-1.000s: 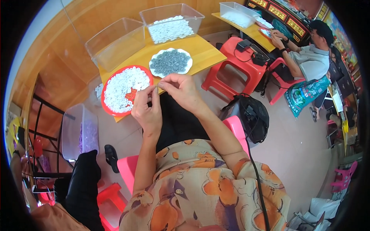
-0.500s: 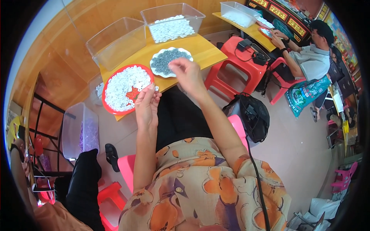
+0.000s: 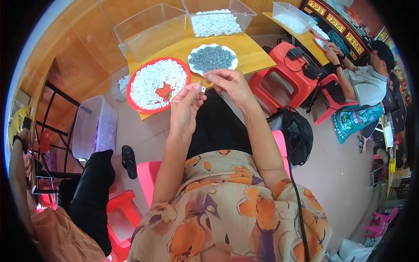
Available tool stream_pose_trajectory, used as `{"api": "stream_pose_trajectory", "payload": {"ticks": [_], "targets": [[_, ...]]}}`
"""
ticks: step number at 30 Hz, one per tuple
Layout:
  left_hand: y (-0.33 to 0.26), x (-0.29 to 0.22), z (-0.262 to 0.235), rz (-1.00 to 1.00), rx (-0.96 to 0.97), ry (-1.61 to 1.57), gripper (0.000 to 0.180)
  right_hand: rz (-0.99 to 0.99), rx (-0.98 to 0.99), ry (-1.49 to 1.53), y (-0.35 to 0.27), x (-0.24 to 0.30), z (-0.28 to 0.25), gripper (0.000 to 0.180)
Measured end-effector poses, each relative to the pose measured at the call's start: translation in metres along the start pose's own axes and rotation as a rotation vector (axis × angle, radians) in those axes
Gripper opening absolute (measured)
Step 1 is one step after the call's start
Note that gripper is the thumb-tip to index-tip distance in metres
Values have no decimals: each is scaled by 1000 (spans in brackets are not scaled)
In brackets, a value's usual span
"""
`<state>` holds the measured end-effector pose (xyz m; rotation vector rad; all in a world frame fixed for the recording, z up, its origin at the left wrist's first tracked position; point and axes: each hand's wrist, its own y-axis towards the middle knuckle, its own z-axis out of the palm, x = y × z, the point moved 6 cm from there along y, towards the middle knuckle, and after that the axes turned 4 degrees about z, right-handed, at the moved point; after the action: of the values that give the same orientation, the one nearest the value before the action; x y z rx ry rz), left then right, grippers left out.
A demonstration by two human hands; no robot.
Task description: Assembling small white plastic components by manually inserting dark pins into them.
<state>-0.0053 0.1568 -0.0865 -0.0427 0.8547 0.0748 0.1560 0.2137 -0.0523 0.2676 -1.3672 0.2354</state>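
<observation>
My left hand (image 3: 187, 107) is closed, thumb and finger pinching a small white ring-shaped plastic piece (image 3: 203, 89). Close beside it, my right hand (image 3: 232, 87) is closed in a pinch, its fingertips almost at the white piece; what they hold is too small to make out. Beyond my left hand, a red round tray (image 3: 129, 91) carries many similar white pieces, with a bare patterned patch near its right side. A white scalloped dish (image 3: 234, 65) full of small grey pieces (image 3: 212, 59) lies just past my right hand. Both rest on a yellow wooden table (image 3: 255, 54).
Clear plastic bins (image 3: 150, 32) stand at the table's back; one holds white pieces (image 3: 216, 22). Red stools (image 3: 286, 76) and a black bag (image 3: 297, 135) are on my right. A co-worker (image 3: 369, 81) sits far right, another person (image 3: 65, 236) lower left, near a bin of purple pieces (image 3: 94, 129).
My right hand has come back from over the grey pieces to beside my left fingertips. My left hand still pinches the white piece. The whole view has shifted a little.
</observation>
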Motion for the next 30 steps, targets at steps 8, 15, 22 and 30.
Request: {"api": "stream_pose_trajectory", "payload": {"ticks": [8,15,22,30], "targets": [[-2,-2,2,19,18,69,15,-100,39,-70,-14,15,26,20],[-2,-5,3,45,-15,60,18,-102,-84,150,-11,7,23,17],[4,-14,-9,127,-70,0,20,-150,-57,3,-22,5,23,17],[-4,-31,-2,382,-123,189,22,15,-43,-33,-24,-2,28,22]]}}
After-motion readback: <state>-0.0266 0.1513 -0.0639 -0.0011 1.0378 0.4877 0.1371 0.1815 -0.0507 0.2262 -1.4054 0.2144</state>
